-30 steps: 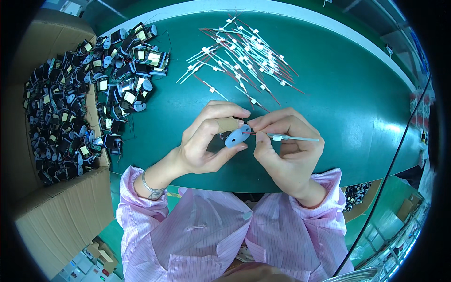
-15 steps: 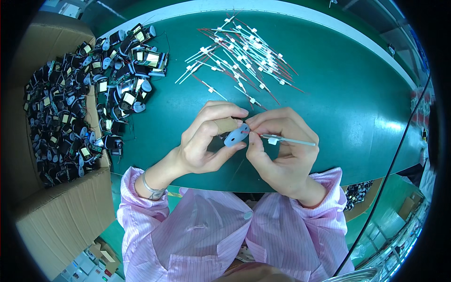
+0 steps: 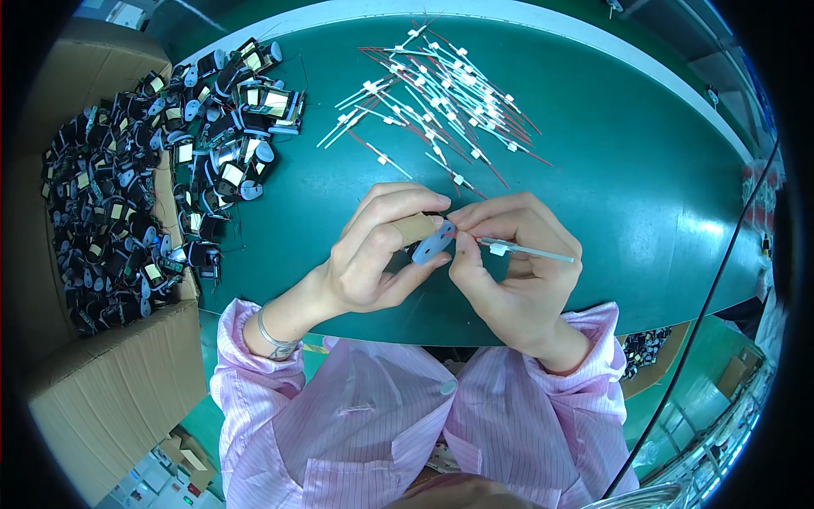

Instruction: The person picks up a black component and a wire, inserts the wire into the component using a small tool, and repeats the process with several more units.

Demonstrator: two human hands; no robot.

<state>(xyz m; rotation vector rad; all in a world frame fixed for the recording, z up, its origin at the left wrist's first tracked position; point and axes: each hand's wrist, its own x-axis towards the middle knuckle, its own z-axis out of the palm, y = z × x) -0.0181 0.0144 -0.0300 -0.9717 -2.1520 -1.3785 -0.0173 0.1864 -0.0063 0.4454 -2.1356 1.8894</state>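
My left hand (image 3: 373, 246) is closed round a small electronic part with a blue-grey oval end plate (image 3: 433, 245) that has dark holes in it. Its body is mostly hidden by my fingers, one of which is wrapped in a tan bandage. Thumb and fingertips of my right hand (image 3: 521, 263) pinch a thin wire lead (image 3: 530, 252), red near the oval plate and white toward its free end, with a small white tag. The red end meets the plate; whether it passes into a hole I cannot tell.
Several similar red and white tagged leads (image 3: 441, 102) lie in a loose pile at the far side of the green table (image 3: 610, 170). At the left, a cardboard box (image 3: 119, 399) overflows with black electronic parts (image 3: 119, 212). A black cable (image 3: 708, 314) runs down the right side.
Both hands have shifted very slightly to the right with the part and the lead. The oval plate is turned a little more edge-on.
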